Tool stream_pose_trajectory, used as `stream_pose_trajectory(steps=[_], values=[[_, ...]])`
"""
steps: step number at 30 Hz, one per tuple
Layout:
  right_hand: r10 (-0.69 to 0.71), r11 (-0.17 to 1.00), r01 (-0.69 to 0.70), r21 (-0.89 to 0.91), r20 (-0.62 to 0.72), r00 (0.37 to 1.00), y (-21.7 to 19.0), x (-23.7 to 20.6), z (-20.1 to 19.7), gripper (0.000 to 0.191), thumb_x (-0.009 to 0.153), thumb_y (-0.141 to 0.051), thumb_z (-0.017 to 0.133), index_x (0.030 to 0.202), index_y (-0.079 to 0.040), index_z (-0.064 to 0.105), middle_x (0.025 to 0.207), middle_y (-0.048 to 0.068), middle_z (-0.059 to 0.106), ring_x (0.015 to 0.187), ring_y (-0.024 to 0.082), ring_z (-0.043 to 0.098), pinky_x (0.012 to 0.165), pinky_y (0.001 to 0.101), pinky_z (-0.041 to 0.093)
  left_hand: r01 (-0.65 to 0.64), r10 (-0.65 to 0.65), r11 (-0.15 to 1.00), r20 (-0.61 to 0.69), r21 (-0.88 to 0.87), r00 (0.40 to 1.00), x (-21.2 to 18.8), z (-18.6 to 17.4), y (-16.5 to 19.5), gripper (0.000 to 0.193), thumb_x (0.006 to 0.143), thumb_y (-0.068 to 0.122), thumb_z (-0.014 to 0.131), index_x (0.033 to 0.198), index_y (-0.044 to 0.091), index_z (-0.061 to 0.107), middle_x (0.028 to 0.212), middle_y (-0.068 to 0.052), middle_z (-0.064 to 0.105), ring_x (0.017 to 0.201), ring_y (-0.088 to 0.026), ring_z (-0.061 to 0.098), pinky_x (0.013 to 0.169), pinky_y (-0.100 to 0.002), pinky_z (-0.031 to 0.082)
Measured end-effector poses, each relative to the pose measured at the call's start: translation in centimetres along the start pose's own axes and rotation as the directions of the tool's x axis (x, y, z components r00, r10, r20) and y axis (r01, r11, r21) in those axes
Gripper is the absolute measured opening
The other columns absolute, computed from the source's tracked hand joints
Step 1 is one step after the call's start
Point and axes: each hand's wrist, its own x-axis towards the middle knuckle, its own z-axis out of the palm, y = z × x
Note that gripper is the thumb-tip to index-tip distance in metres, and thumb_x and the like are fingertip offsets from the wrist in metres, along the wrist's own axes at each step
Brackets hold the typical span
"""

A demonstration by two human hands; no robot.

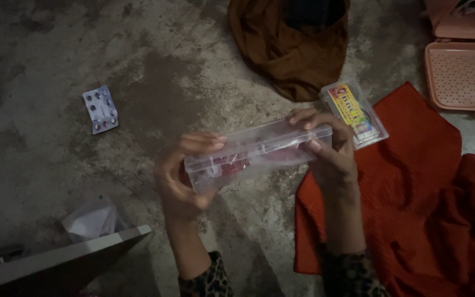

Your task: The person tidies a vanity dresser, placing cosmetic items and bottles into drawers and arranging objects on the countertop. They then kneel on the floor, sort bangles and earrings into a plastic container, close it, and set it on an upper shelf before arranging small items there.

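You hold a long clear box (258, 154) in the middle, above the grey floor (39, 55). Your left hand (182, 176) grips its left end; your right hand (328, 148) grips its right end. Something red, maybe, sits inside. A pill pack (100, 109) lies far left.

The long box (259, 151) is clear, glossy plastic — so is the smaller case (354, 113) at right — against rough, mottled concrete floor (39, 49), matt red cloth (413, 181) and a shiny foil blister pack (100, 109) far left.
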Motion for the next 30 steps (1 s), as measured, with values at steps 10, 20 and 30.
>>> stream_pose_trajectory(steps=[10, 20, 30], values=[[0.198, 0.943, -0.109, -0.314, 0.268, 0.943, -2.9, 0.7, -2.3, 0.036, 0.083, -0.022, 0.080, 0.112, -0.008, 0.064, 0.153, 0.016, 0.054, 0.145, 0.033, 0.054, 0.122, 0.0538, 0.047, 0.100, -0.104, 0.993, 0.063, 0.055, 0.993, -0.3, 0.6, -1.0, 0.040, 0.072, 0.003, 0.091, 0.107, 0.008, 0.073, 0.108, -0.009, 0.074, 0.109, -0.020, 0.070, 0.098, -0.035, 0.058], [-0.047, 0.631, -0.167, -0.758, -0.252, 0.967, -5.5, -2.3, -9.7, 0.057, 0.076, -0.020, 0.089, 0.122, -0.004, 0.060, 0.117, 0.007, 0.067, 0.106, 0.018, 0.066, 0.092, 0.0346, 0.056, 0.274, -0.290, 0.910, 0.005, 0.311, 0.957, 1.0, 7.7, -5.4, 0.065, 0.085, 0.020, 0.087, 0.142, 0.011, 0.058, 0.146, -0.012, 0.058, 0.137, -0.031, 0.056, 0.112, -0.046, 0.050], [-0.415, 0.223, -0.138, -0.965, -0.222, 0.882, -2.6, -4.3, -16.3, 0.058, 0.084, -0.027, 0.095, 0.123, 0.001, 0.063, 0.120, 0.009, 0.059, 0.098, 0.018, 0.067, 0.084, 0.0319, 0.062, 0.539, -0.571, 0.767, -0.014, 0.349, 0.821, 0.5, 10.5, -6.6, 0.048, 0.088, 0.028, 0.079, 0.133, 0.017, 0.065, 0.139, -0.006, 0.065, 0.129, -0.026, 0.061, 0.103, -0.046, 0.052]])
